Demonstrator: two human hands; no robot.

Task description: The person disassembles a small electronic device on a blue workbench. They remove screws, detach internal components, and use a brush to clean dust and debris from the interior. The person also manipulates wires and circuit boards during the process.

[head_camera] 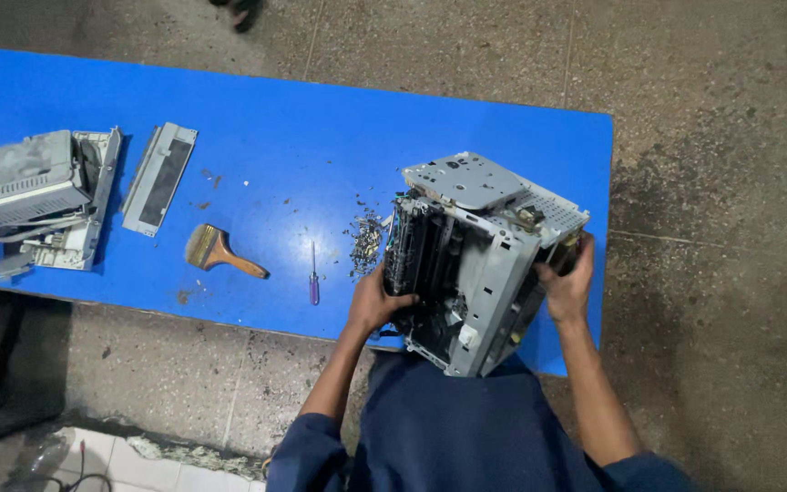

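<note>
Blue table [275, 137], stripped printer chassis [471, 260], screw pile [366, 239], screwdriver [313, 278], brush [220, 252] alongside.

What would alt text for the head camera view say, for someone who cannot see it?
Two bare hands, left hand and right hand, grip a stripped grey printer chassis tilted on a blue table. A paintbrush, a screwdriver, loose screws and removed panels lie to its left.

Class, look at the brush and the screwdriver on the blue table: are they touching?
Apart. The head view shows bare blue table between the brush handle and the screwdriver.
</note>
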